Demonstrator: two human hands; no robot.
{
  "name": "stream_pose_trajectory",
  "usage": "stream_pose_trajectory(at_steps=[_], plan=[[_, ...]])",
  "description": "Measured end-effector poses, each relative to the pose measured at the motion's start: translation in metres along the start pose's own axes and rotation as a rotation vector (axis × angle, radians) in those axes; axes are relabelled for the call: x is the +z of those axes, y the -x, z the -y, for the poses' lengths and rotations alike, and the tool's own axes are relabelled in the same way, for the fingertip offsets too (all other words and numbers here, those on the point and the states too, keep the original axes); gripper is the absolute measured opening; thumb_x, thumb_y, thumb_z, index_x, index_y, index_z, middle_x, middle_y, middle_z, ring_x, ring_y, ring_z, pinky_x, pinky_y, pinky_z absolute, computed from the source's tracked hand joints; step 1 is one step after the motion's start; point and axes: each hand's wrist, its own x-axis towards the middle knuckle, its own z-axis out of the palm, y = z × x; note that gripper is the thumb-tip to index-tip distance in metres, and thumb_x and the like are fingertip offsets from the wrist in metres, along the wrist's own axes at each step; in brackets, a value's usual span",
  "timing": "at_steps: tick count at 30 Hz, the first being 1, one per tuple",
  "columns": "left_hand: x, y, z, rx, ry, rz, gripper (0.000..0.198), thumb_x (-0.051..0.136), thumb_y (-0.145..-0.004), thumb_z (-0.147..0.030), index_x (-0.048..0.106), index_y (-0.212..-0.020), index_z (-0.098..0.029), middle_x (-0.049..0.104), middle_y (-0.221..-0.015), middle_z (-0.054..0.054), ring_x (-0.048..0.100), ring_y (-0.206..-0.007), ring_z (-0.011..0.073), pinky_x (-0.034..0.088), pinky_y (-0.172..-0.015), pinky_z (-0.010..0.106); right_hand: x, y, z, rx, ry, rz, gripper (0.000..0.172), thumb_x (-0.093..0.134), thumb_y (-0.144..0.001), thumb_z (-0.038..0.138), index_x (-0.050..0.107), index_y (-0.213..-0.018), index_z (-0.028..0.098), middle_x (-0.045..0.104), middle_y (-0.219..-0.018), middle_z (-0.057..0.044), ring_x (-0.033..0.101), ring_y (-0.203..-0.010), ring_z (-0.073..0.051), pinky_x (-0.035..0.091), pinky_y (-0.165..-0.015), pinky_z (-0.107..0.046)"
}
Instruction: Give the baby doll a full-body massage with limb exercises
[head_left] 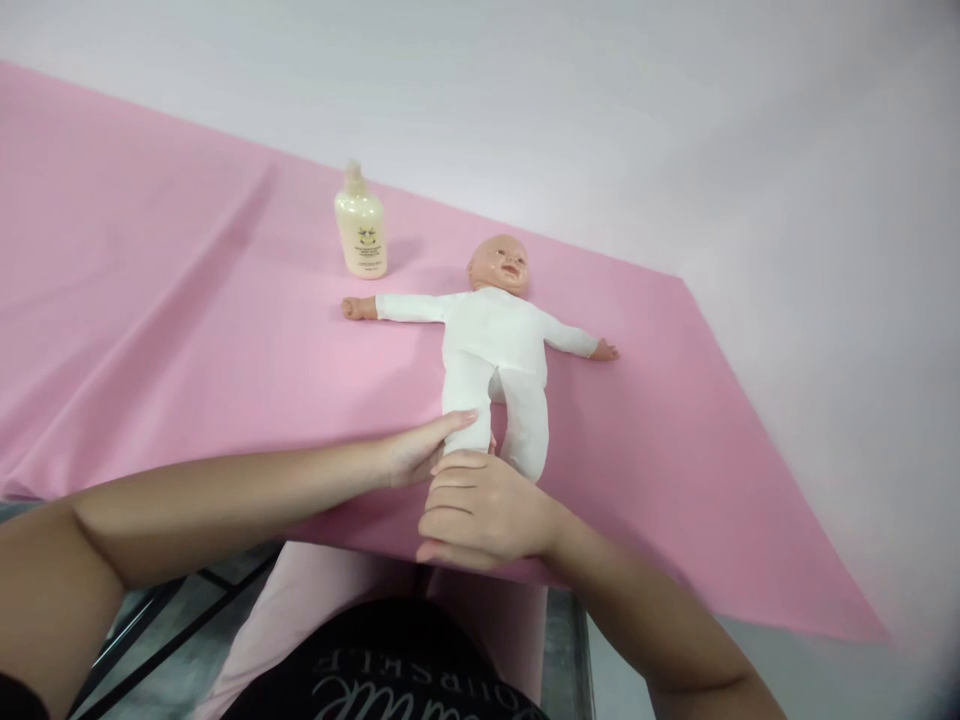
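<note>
The doll (495, 325) lies on its back on the pink-covered counter (675, 450), legs toward the person and arms (411, 307) spread. The left grip (420, 455) has one leg (466, 385) between thumb on top and fingers beneath; the right grip (487, 512) is wrapped around the lower end of that leg (the foot is hidden under the fingers). The other leg (528, 425) lies loose beside it.

I judge the doll light, with a soft, padded body that should give under pressure, while the smooth, shiny head (501, 262) looks firmer and more slippery. The white limbs seem likely to bend easily, so a broad, gentle hold along the thigh or shin suits better than a pinch. To lift the whole doll, support under back and head would be wise. A pump bottle (363, 235) stands upright near one arm.
</note>
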Motion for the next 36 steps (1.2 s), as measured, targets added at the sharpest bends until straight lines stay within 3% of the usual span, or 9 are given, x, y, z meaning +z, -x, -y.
stream_pose_trajectory(at_steps=[4, 10, 16, 20, 25, 28, 31, 33, 36], plan=[[0.002, -0.001, -0.003, 0.044, 0.032, 0.037, 0.054, 0.075, -0.072, -0.065, 0.069, -0.084, -0.012, 0.071, -0.079, 0.006, 0.065, -0.075, 0.0176, 0.052, -0.080, 0.031, 0.002, -0.001, 0.002, -0.032, -0.068, 0.021, 0.033, 0.043, -0.103, 0.037, 0.065, -0.085, 0.020, 0.066, -0.075, 0.001, 0.055, -0.072, -0.013, 0.047, -0.088, -0.030], [0.002, -0.002, -0.004, 0.005, 0.101, -0.007, 0.046, 0.072, -0.079, -0.058, 0.067, -0.085, -0.013, 0.071, -0.080, 0.008, 0.068, -0.076, 0.0195, 0.054, -0.080, 0.033, 0.006, -0.003, 0.005, -0.009, -0.024, 0.066, 0.037, 0.044, -0.103, 0.033, 0.061, -0.073, 0.022, 0.064, -0.069, 0.002, 0.054, -0.065, -0.012, 0.048, -0.091, -0.030], [0.009, 0.001, -0.010, -0.041, 0.190, -0.078, 0.042, 0.057, -0.093, -0.052, 0.067, -0.087, -0.011, 0.070, -0.077, 0.008, 0.067, -0.070, 0.0179, 0.056, -0.076, 0.033, -0.002, -0.008, 0.014, 0.070, -0.240, 0.056, 0.031, 0.036, -0.104, 0.020, 0.066, -0.094, 0.020, 0.068, -0.073, 0.003, 0.060, -0.068, -0.010, 0.045, -0.104, -0.027], [0.011, 0.000, -0.011, -0.024, 0.200, -0.096, 0.046, 0.053, -0.096, -0.053, 0.068, -0.085, -0.011, 0.069, -0.074, 0.009, 0.067, -0.069, 0.0180, 0.057, -0.074, 0.033, -0.019, -0.002, 0.018, 0.127, -0.300, 0.012, 0.028, 0.044, -0.104, 0.037, 0.064, -0.106, 0.018, 0.071, -0.086, -0.001, 0.064, -0.083, -0.013, 0.049, -0.100, -0.030], [0.009, -0.002, -0.010, -0.011, 0.203, -0.143, 0.049, 0.047, -0.097, -0.055, 0.069, -0.089, -0.011, 0.070, -0.075, 0.010, 0.068, -0.068, 0.0199, 0.058, -0.070, 0.034, -0.034, 0.035, 0.043, 0.423, -0.305, -0.222, 0.030, 0.054, -0.099, 0.044, 0.060, -0.118, 0.022, 0.069, -0.118, -0.008, 0.061, -0.116, -0.020, 0.049, -0.106, -0.041], [0.007, -0.003, -0.013, -0.015, 0.181, -0.195, 0.050, 0.049, -0.096, -0.056, 0.069, -0.090, -0.011, 0.071, -0.076, 0.011, 0.068, -0.067, 0.0206, 0.058, -0.070, 0.035, -0.021, 0.062, 0.066, 0.661, -0.163, -0.291, 0.031, 0.066, -0.092, 0.041, 0.061, -0.118, 0.025, 0.057, -0.137, -0.011, 0.052, -0.131, -0.029, 0.048, -0.108, -0.049], [0.006, -0.004, -0.017, 0.016, 0.165, -0.278, 0.041, 0.057, -0.094, -0.050, 0.069, -0.093, -0.011, 0.072, -0.079, 0.009, 0.068, -0.069, 0.0191, 0.058, -0.072, 0.032, 0.003, 0.081, 0.084, 0.902, -0.028, -0.344, 0.049, 0.074, -0.085, 0.036, 0.056, -0.130, 0.026, 0.036, -0.154, -0.015, 0.045, -0.138, -0.035, 0.053, -0.103, -0.053], [0.006, -0.005, -0.019, 0.060, 0.155, -0.335, 0.033, 0.061, -0.093, -0.044, 0.068, -0.098, -0.013, 0.072, -0.082, 0.008, 0.068, -0.071, 0.0184, 0.058, -0.074, 0.031, 0.017, 0.088, 0.090, 1.043, 0.004, -0.379, 0.062, 0.075, -0.083, 0.033, 0.049, -0.139, 0.027, 0.033, -0.154, -0.016, 0.049, -0.134, -0.034, 0.058, -0.096, -0.049], [0.005, -0.008, -0.019, 0.233, 0.126, -0.427, 0.024, 0.063, -0.091, -0.033, 0.061, -0.110, -0.017, 0.071, -0.099, 0.006, 0.068, -0.087, 0.0187, 0.057, -0.084, 0.031, 0.030, 0.090, 0.092, 1.145, -0.032, -0.425, 0.062, 0.071, -0.086, 0.026, 0.044, -0.142, 0.027, 0.051, -0.133, -0.013, 0.061, -0.118, -0.027, 0.061, -0.091, -0.043]])
